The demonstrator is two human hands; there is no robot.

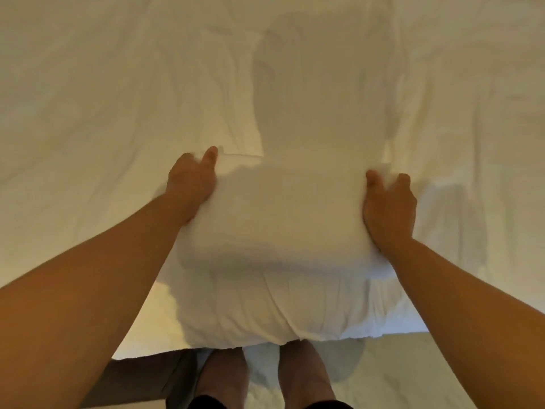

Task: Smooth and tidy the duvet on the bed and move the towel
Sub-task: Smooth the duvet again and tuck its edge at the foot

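Presently, findings as follows.
Towel: a folded white towel [280, 214] lies across the near edge of the bed, on top of the duvet, directly in front of the person.
Left hand: the left hand [191, 184] grips the towel's left end, thumb on top, fingers tucked out of sight beneath or behind the fold.
Right hand: the right hand [389, 208] holds the right end the same way, fingers curled over the far corner.
Hands, relation: well apart, one clamped on each end; this appears intended to keep the fold intact when the towel is lifted.
Duvet: the white duvet [118, 98] spreads over the whole bed and hangs over the near edge. Creases run across it, heaviest left of centre.
Shadow: the person's shadow falls up the middle of the duvet, above the towel.
Below the bed edge: the person's legs [259, 376] stand close against it; flooring detail is unclear.
Assessment: the towel is not yet moved. Smoothing looks unfinished, and the towel likely needs clearing first.
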